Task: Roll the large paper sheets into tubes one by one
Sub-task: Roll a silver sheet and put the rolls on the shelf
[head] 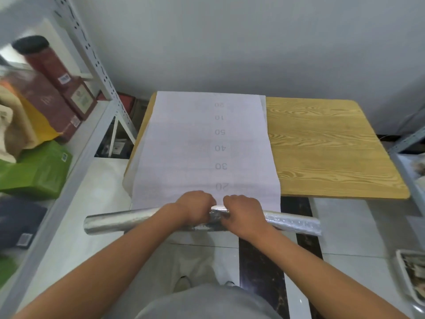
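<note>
A large white paper sheet (204, 143) with printed numbers lies flat along the left half of a wooden table (326, 146), reaching from the far edge to the near edge. At the near edge a long silvery rolled tube (119, 221) lies crosswise, sticking out past the sheet on both sides. My left hand (195, 207) and my right hand (241, 211) sit side by side at the tube's middle, fingers curled over it. The sheet's near end is hidden under my hands.
A metal shelf rack (92, 139) stands at the left with red boxes (57, 97), a green box (36, 173) and bags. Another rack edge (409, 171) is at the right. A tray (411, 277) sits low right. Tiled floor (345, 226) lies below the table.
</note>
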